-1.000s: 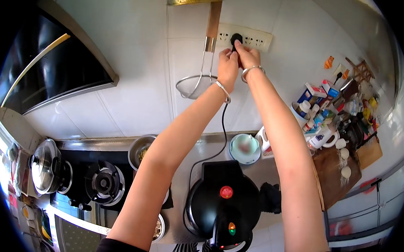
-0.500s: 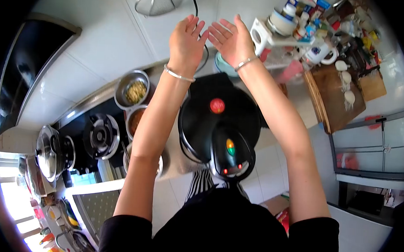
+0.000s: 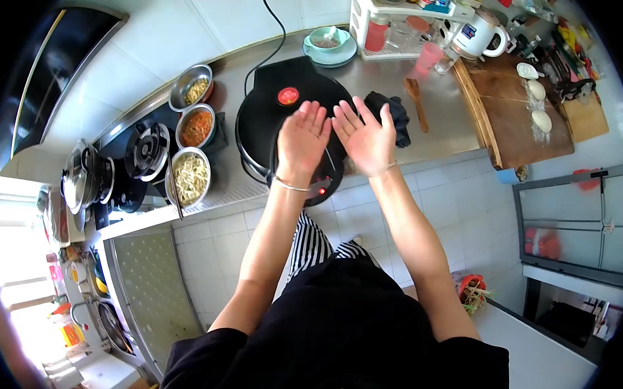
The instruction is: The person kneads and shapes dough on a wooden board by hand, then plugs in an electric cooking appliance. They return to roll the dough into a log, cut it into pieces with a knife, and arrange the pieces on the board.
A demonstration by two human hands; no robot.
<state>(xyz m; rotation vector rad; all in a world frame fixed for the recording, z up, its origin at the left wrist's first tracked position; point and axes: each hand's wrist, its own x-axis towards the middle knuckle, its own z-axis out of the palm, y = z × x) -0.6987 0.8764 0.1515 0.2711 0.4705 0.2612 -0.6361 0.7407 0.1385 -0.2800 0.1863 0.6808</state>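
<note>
Palm up, my left hand [image 3: 303,140] is open over the round black electric pan [image 3: 262,126], with nothing in it. My right hand [image 3: 366,140] is also open and holds nothing; it is palm up at the pan's right edge. The hands are side by side, slightly apart. The pan's lid is down, with a red round label on top and a red light by my left wrist. Its black cord [image 3: 280,37] runs up the wall. A dark cloth [image 3: 391,114] lies just right of the pan.
Three bowls of food, one with pale shreds [image 3: 189,179], stand left of the pan beside the gas stove [image 3: 146,151]. A wooden spatula [image 3: 417,105], a cutting board with dough pieces [image 3: 512,134], a white kettle [image 3: 477,36] and stacked green bowls [image 3: 328,49] are around the right and back.
Both hands have left the plug at the wall socket and come down and back over the pan, turning palm up with fingers spread. The view has tilted down.
</note>
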